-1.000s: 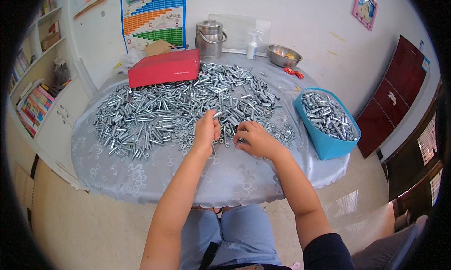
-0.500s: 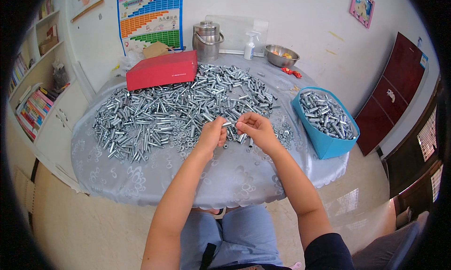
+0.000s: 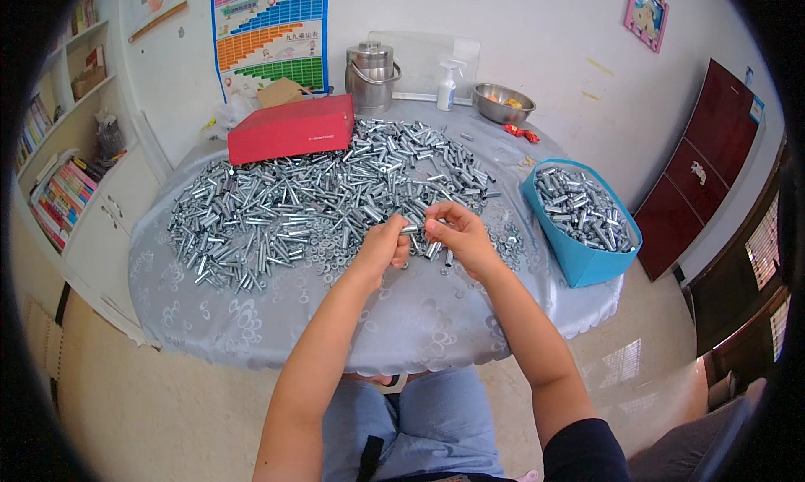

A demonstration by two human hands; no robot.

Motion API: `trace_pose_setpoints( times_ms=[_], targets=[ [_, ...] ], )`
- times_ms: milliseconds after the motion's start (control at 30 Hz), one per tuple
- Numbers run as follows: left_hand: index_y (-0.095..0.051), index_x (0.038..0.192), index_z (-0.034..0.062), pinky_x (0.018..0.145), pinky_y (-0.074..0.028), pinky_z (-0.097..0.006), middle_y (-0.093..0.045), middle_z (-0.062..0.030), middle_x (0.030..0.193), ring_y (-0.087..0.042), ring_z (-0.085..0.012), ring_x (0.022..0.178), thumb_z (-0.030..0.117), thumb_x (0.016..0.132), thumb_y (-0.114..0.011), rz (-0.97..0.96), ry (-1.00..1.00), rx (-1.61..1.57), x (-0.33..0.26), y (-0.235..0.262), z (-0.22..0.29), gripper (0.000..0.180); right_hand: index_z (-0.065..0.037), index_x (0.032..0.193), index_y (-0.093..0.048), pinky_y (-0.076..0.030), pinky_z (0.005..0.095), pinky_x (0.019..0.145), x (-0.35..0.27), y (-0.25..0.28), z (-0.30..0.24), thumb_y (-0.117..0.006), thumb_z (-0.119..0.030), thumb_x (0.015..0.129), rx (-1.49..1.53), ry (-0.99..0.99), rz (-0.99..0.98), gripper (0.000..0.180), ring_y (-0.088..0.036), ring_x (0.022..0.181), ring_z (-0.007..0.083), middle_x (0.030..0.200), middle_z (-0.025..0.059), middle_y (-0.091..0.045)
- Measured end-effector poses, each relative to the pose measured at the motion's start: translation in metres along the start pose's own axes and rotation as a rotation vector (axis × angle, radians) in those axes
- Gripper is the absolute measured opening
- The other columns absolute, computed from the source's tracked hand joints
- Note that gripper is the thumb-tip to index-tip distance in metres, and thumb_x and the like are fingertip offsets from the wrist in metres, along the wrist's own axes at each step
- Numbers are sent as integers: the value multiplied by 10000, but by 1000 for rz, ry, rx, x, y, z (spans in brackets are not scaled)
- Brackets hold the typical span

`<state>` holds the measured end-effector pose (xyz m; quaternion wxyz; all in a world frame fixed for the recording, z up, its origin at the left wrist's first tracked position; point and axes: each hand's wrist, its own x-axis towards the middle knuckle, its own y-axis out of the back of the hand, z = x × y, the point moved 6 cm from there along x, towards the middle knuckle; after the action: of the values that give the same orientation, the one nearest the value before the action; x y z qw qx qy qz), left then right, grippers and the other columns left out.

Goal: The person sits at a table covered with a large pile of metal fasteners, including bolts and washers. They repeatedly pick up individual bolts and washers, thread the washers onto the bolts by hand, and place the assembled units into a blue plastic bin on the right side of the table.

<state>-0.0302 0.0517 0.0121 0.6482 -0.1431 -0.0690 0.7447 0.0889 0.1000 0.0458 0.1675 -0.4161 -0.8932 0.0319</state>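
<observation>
Closed around a small silvery metal sleeve (image 3: 410, 229), my left hand (image 3: 384, 249) is above the near side of the pile. The sleeve's end points toward my right hand (image 3: 461, 239), whose thumb and forefinger are pinched close to that end. Whatever lies between those right fingertips is too small to make out. Beneath and behind both hands spreads a large heap of loose metal sleeves and bolts (image 3: 277, 205). Small washers and nuts (image 3: 329, 251) are scattered along its near edge.
A blue fabric bin (image 3: 587, 260) full of metal fasteners stands at the right. The red box (image 3: 289, 130) rests on the heap's far left. Behind are a steel pot (image 3: 370, 78), a spray bottle (image 3: 446, 88) and a steel bowl (image 3: 513, 113). A patterned grey cloth (image 3: 243, 331) covers the table.
Both hands stay close together in nearly the same place. The right fingers have shifted slightly at the sleeve's end, and the whole view has moved a little.
</observation>
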Motion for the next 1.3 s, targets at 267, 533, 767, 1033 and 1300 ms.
trace_pose_setpoints(
  times_ms=[267, 533, 767, 1033, 1300],
  targets=[
    [-285, 529, 162, 382, -222, -246, -282, 39, 444, -247, -80, 381, 316, 833, -405, 27, 44, -36, 1, 2, -3, 361, -23, 877, -590, -426, 212, 638, 2, 5, 8, -647, -111, 785, -230, 87, -8, 139, -525, 702, 71, 783, 2, -580],
    [-245, 520, 174, 380, -219, -246, -245, 44, 440, -236, -84, 376, 325, 837, -399, 16, 24, -114, 4, 4, -2, 384, -20, 865, -598, -437, 228, 667, -2, 1, 4, -656, -125, 769, -447, 234, 9, 153, -541, 734, 93, 838, 34, -579],
    [-226, 515, 180, 391, -238, -242, -212, 47, 437, -245, -85, 394, 331, 840, -383, 99, -39, -336, 8, 25, 5, 392, -122, 804, -673, -397, 353, 823, -10, -10, -8, -667, -146, 696, -1081, 460, -186, 111, -491, 950, 251, 989, 82, -553],
    [-223, 519, 175, 383, -217, -249, -209, 43, 435, -239, -86, 390, 325, 829, -393, 129, -30, -307, 9, 25, 2, 384, -177, 855, -692, -349, 394, 882, -14, -17, 5, -648, -181, 706, -1344, 516, -240, 156, -425, 1056, 274, 1129, 88, -503],
    [-221, 518, 172, 387, -211, -247, -211, 40, 440, -241, -88, 393, 311, 827, -401, 136, -6, -307, 9, 23, 2, 384, -151, 807, -684, -347, 394, 876, -16, -21, 12, -643, -170, 695, -1358, 528, -263, 121, -420, 1061, 270, 1114, 78, -507]
  ],
)
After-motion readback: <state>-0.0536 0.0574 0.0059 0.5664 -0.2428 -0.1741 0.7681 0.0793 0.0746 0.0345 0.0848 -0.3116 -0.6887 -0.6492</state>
